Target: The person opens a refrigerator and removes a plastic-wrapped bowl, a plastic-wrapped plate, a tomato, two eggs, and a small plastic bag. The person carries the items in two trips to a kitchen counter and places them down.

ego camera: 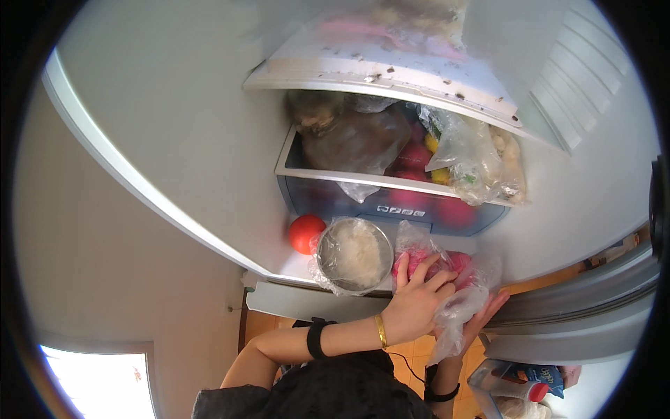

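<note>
A clear plastic bag with pink contents [463, 264] lies at the front edge of the fridge floor, right of a round bowl. My left hand [419, 301] rests over the bag from above, its fingers spread across the pink part. From below and to the right, my right hand [479, 317] supports the same bag, partly hidden behind its loose plastic end. The bowl [356, 255] holds something white and has plastic film around it. At its left a red tomato-like fruit [307, 234] sits against the fridge wall.
Behind stands a blue-tinted crisper drawer [335, 196] filled with bagged produce; one clear bag [466, 157] overhangs its front. Above it is a shelf [387, 78] with dark specks. The open fridge door [570, 319] at right carries a bottle with a red cap [538, 392].
</note>
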`<state>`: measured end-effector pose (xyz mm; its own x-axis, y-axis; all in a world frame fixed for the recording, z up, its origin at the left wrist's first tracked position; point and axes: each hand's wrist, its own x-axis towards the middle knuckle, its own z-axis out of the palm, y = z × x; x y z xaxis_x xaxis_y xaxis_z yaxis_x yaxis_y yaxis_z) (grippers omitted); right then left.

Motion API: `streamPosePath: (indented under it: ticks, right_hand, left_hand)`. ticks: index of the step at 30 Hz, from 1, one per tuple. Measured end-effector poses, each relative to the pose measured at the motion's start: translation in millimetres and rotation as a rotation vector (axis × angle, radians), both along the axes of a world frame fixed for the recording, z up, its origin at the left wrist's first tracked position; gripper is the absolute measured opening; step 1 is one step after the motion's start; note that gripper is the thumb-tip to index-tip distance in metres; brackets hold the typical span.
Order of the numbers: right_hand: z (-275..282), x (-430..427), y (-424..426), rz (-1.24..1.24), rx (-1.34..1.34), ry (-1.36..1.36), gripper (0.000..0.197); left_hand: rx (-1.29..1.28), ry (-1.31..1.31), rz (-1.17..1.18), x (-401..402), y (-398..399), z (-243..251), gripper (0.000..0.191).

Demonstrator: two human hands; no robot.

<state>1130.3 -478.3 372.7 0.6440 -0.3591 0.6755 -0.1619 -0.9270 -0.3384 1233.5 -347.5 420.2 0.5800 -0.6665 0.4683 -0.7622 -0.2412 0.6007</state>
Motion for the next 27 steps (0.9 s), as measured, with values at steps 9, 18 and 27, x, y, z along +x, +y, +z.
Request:
streamPosePath:
  ticks: [9, 18, 27]
  right_hand:
    - [8, 9, -19, 0.082, -0.277, 0.128, 0.057]
    - [12, 11, -9, 0.06, -0.233, 0.091, 0.036]
    - [27, 6, 16, 0.072, -0.09, 0.019, 0.035]
  left_hand:
    - [-0.002, -0.01, 0.014, 2, -3, -1, 0.041]
    - [-0.028, -0.008, 0.002, 7, -5, 5, 0.034]
    - [-0.014, -0.004, -0.045, 3, 2, 4, 0.037]
